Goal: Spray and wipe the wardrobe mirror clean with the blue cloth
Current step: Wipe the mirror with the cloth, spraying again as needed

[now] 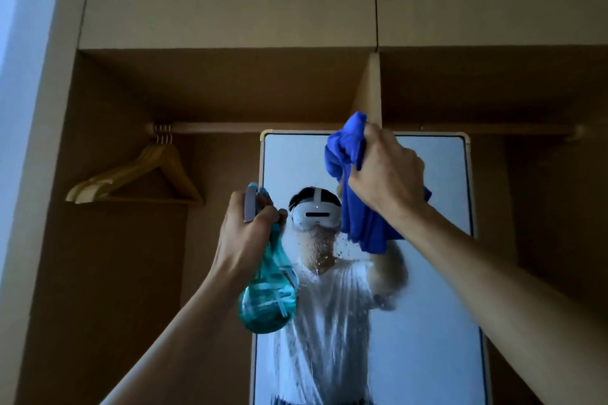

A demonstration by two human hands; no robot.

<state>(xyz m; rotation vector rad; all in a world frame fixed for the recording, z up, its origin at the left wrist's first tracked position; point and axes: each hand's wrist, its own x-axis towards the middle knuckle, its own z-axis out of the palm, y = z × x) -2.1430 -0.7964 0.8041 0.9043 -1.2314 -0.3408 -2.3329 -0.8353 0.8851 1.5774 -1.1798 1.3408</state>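
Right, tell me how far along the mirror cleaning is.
Sprayed: droplets cling to the middle of the mirror. In hand: the left hand grips the spray bottle, the right hand holds the bunched blue cloth up near the mirror top. Left: wiping the droplets off; whether the cloth touches glass yet is unclear.

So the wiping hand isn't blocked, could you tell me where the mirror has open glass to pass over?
Open: the mirror's upper-left corner, bordered by its frame, the blue cloth and the spray bottle; and the lower right, below the right forearm. Crowded: the middle, with the left hand and droplets.
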